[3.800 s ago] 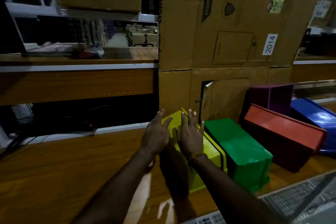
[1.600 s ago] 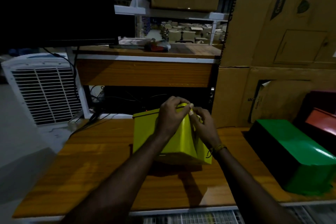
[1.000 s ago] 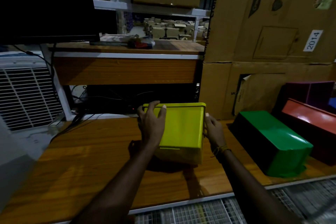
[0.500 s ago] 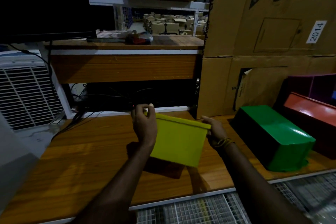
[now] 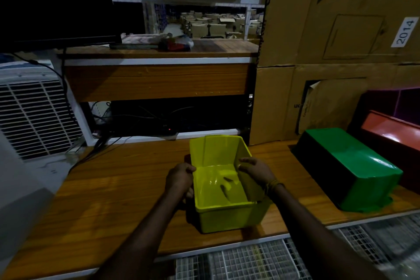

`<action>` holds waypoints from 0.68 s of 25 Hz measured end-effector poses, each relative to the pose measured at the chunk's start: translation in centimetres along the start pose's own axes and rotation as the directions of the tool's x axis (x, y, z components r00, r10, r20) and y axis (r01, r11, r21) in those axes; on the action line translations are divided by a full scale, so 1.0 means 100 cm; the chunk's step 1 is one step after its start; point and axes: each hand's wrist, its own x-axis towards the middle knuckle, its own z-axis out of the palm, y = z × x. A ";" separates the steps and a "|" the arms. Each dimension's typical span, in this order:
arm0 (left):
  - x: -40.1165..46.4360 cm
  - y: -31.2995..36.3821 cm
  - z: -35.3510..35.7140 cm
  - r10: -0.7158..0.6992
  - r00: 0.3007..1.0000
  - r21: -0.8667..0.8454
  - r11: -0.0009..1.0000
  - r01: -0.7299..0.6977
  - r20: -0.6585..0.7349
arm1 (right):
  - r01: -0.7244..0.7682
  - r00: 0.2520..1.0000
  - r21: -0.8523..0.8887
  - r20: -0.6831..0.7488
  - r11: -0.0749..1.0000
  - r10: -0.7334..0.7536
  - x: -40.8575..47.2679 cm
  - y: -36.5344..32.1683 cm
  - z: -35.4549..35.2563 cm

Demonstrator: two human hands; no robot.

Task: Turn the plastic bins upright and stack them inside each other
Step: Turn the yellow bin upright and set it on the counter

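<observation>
A yellow plastic bin [image 5: 229, 216] stands upright on the wooden table [image 5: 113, 191], its open top facing me. My left hand [image 5: 180, 179] grips its left wall and my right hand [image 5: 258, 171] grips its right wall. To the right a green bin [image 5: 354, 166] lies upside down on the table. Behind it a red bin [image 5: 391, 129] is also turned over, with a purple bin [image 5: 409, 102] at the far right edge, partly cut off.
Tall cardboard boxes [image 5: 341, 41] stand against the back of the table on the right. A white air cooler [image 5: 34, 111] with cables sits at the left. A wire-mesh surface [image 5: 261, 261] runs along the table's front edge. A wooden shelf [image 5: 156, 79] rises behind.
The yellow bin was upside down, then lifted and rolled over in both hands; now it sits upright on the table with its opening up. My hands stay on its two side walls.
</observation>
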 end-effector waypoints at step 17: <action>0.016 -0.021 -0.007 0.349 0.888 0.238 0.874 -0.424 0.298 | 0.318 0.937 -0.635 0.323 0.705 -0.132 -0.066 -0.015 0.048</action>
